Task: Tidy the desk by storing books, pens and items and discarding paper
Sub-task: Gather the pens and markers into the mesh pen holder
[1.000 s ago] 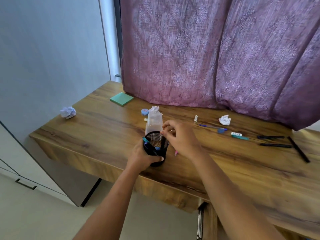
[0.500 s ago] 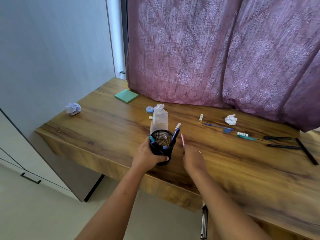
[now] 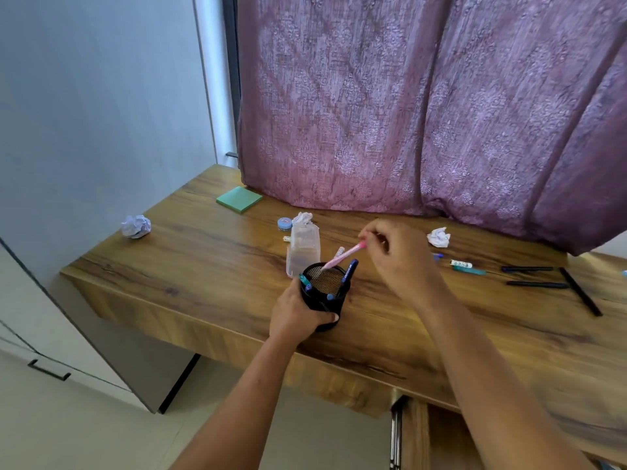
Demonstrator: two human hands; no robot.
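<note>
Both hands are busy: my left hand [image 3: 298,313] wraps round the black mesh pen cup [image 3: 324,295] near the front edge of the surface [image 3: 203,266]. My right hand [image 3: 400,256] pinches the upper end of a tilted pink pen [image 3: 344,255], whose lower tip is at the cup's rim. Blue pens [image 3: 349,271] stand in the cup. A clear plastic container [image 3: 303,252] stands just behind it. One paper ball [image 3: 136,226] lies far left, another [image 3: 438,237] to the right near loose black pens [image 3: 536,284]. A green notepad [image 3: 239,199] sits by the curtain [image 3: 407,113].
</note>
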